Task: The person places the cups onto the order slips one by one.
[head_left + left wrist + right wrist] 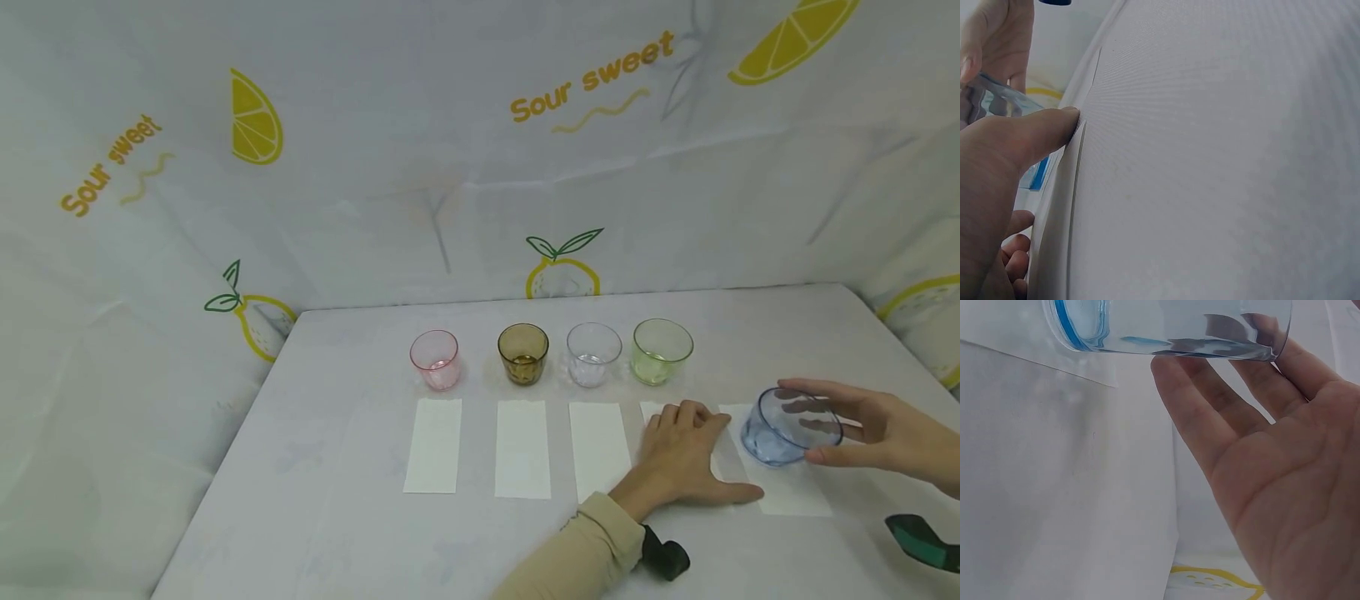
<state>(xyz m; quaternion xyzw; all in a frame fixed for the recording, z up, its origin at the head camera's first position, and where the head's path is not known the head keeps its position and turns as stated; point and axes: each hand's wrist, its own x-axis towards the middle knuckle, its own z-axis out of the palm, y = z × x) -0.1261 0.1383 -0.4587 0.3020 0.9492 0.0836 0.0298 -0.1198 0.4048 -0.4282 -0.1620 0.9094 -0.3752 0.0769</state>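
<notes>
Glasses, five; paper strips, five

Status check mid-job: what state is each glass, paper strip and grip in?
Pink glass: upright
Amber glass: upright
Clear glass: upright
Green glass: upright
Blue glass: held, any tilt unclear
Left three strips: laid flat
Fourth strip: partly covered by the left grip
Rightmost strip: partly hidden behind blue glass
Left grip: thumb spread from fingers
Right grip: holding blue glass

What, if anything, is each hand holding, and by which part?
The right hand holds the blue glass by its side, near the rim. The left hand shows no grip; it touches the rightmost paper.
</notes>
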